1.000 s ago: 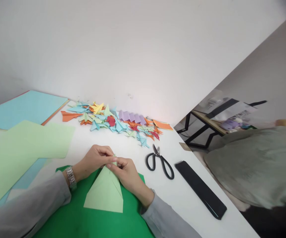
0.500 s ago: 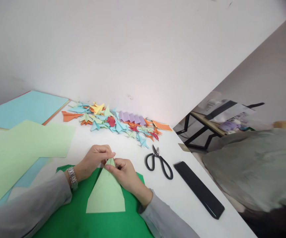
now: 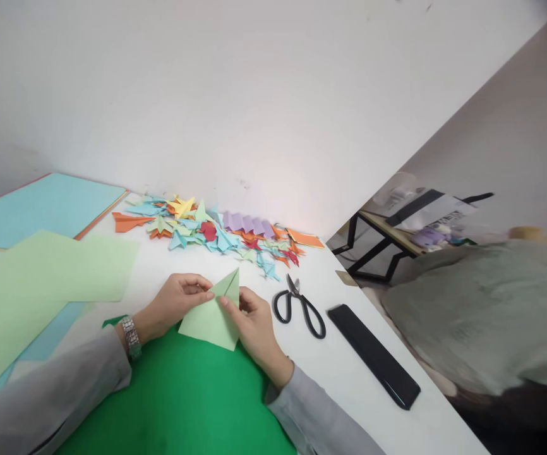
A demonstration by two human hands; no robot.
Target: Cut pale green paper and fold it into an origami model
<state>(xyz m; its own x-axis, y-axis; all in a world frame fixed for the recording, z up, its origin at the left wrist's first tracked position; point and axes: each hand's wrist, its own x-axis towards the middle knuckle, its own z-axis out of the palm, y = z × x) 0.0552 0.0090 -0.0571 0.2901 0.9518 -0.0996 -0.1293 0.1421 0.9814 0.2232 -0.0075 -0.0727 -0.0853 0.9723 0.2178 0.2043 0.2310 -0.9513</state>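
Observation:
A folded sheet of light green paper [image 3: 211, 325] with a pointed top is held up over the green mat [image 3: 183, 392]. My left hand [image 3: 179, 300] pinches its left edge, thumb in front and fingers mostly behind. On the right edge, my right hand [image 3: 252, 322] grips it with the thumb pressed on the front face. A crease line runs down from the tip. The back of the paper and the fingertips behind it are hidden.
Folded paper pieces [image 3: 226, 237] in several colours lie along the wall. Black-handled scissors [image 3: 299, 306] and a long black case [image 3: 372, 357] lie to the right. Green sheets [image 3: 22, 291] and blue sheets [image 3: 50, 208] are on the left. A person's grey-green clothing [image 3: 482, 316] shows at far right.
The folded paper has been lifted off the green mat and tilted, its tip now leaning right. Both hands have shifted from the tip to hold its two sides.

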